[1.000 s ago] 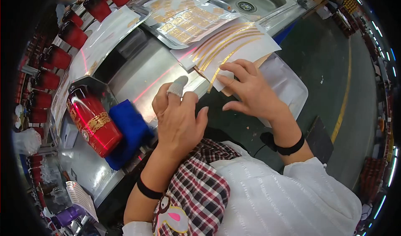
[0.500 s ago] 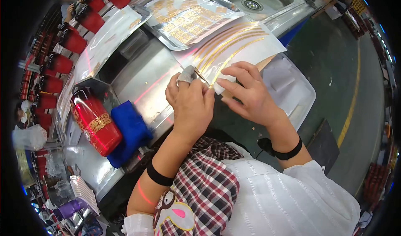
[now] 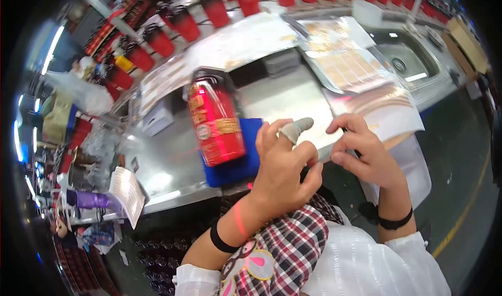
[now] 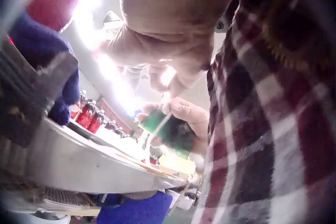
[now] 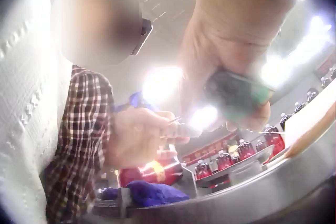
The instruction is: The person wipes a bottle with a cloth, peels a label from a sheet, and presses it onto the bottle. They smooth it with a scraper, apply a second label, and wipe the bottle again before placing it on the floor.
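Note:
My left hand (image 3: 285,175), a pale finger cot (image 3: 291,132) on one finger, is raised in front of the metal worktop. Its thumb and forefinger pinch a thin strip (image 4: 160,123), seen edge-on in the left wrist view. Facing it from the right is my right hand (image 3: 368,154), thumb and fingers bent inward close to the strip. A dark green, pad-like thing (image 5: 239,95) sits in its palm, gripped by the lower fingers; from above it is hidden. Left of both hands, a red bottle (image 3: 215,126) with gold decoration lies on a blue cloth (image 3: 230,170).
A sheet of curved gold strips (image 3: 384,105) lies at the worktop's right edge, beside a tray of gold decals (image 3: 348,68). The sink (image 3: 405,58) is behind. Several red bottles (image 3: 212,8) line the back. A purple bottle (image 3: 89,199) stands far left.
The head view has swung left, so the bottle now sits more central. Both hands have come away from the strip sheet, where the left fingers met a gold strip's end.

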{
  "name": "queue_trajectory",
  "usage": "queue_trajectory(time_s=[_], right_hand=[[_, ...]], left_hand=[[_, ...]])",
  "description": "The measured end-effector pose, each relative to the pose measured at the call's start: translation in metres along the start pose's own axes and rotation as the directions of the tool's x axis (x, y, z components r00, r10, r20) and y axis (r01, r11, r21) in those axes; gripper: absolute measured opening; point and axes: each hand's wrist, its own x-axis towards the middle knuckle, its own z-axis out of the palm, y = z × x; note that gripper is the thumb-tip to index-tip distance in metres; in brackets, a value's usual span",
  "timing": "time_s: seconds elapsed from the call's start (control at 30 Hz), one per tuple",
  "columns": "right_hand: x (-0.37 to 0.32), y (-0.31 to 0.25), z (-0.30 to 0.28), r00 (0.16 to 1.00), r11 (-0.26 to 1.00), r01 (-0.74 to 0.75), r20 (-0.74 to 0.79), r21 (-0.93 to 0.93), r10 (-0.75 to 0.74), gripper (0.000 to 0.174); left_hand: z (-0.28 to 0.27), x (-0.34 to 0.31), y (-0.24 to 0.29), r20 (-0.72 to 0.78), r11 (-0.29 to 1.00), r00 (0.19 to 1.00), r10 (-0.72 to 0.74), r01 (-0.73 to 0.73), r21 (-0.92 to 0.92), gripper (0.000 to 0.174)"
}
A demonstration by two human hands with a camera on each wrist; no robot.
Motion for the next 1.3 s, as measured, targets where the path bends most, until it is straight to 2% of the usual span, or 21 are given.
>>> queue_trajectory(time_s=[0.2, 0.3, 0.4, 0.53, 0.63, 0.67, 0.77, 0.8, 1.07, 1.13, 1.23, 1.27, 1.3], right_hand=[[0.045, -0.047, 0.04, 0.969, 0.964, 0.246, 0.017, -0.102, -0.246, 0.014], [0.063, -0.061, 0.062, 0.955, 0.945, 0.296, 0.029, -0.14, -0.295, 0.016], [0.072, -0.061, 0.072, 0.954, 0.946, 0.299, 0.046, -0.126, -0.295, 0.017], [0.078, -0.06, 0.077, 0.963, 0.952, 0.269, 0.047, -0.143, -0.265, 0.016], [0.078, -0.054, 0.073, 0.97, 0.957, 0.241, 0.01, -0.162, -0.243, 0.013], [0.077, -0.051, 0.071, 0.975, 0.963, 0.222, 0.001, -0.151, -0.224, 0.013], [0.075, -0.045, 0.07, 0.985, 0.979, 0.166, -0.023, -0.122, -0.17, 0.011], [0.074, -0.043, 0.07, 0.988, 0.983, 0.149, -0.033, -0.111, -0.154, 0.011], [0.076, -0.026, 0.069, 0.992, 0.99, 0.112, -0.051, -0.083, -0.117, 0.01], [0.077, -0.024, 0.069, 0.992, 0.991, 0.108, -0.057, -0.074, -0.113, 0.01], [0.077, -0.021, 0.068, 0.991, 0.993, 0.107, -0.071, -0.055, -0.111, 0.01], [0.076, -0.02, 0.068, 0.991, 0.993, 0.106, -0.078, -0.053, -0.11, 0.01], [0.075, -0.019, 0.067, 0.991, 0.993, 0.104, -0.083, -0.051, -0.108, 0.011]], left_hand=[[-0.054, -0.034, -0.009, -0.075, 0.995, 0.993, -0.086, 0.083, -0.051, 0.015], [-0.068, -0.05, -0.015, -0.126, 0.995, 0.987, -0.101, 0.101, -0.006, 0.011], [-0.081, -0.064, -0.025, -0.194, 0.99, 0.972, -0.131, 0.137, 0.019, 0.01], [-0.086, -0.078, -0.04, -0.285, 0.981, 0.939, -0.194, 0.188, -0.048, 0.01], [-0.088, -0.083, -0.056, -0.361, 0.981, 0.931, -0.059, 0.122, 0.154, 0.019], [-0.088, -0.083, -0.061, -0.283, 0.956, 0.959, 0.004, 0.08, 0.284, 0.033], [-0.09, -0.078, -0.072, -0.131, 0.857, 0.99, 0.059, 0.017, 0.515, 0.038], [-0.091, -0.075, -0.079, -0.161, 0.86, 0.985, 0.067, 0.024, 0.509, 0.045], [-0.114, -0.048, -0.109, -0.022, 0.871, 0.992, 0.127, -0.101, 0.482, 0.043], [-0.115, -0.043, -0.11, -0.047, 0.877, 0.991, 0.127, -0.09, 0.472, 0.041], [-0.115, -0.049, -0.098, 0.001, 0.84, 0.985, 0.174, -0.148, 0.523, 0.04], [-0.112, -0.053, -0.095, 0.054, 0.808, 0.974, 0.222, -0.215, 0.548, 0.039], [-0.111, -0.056, -0.094, 0.069, 0.804, 0.976, 0.207, -0.21, 0.556, 0.039]])
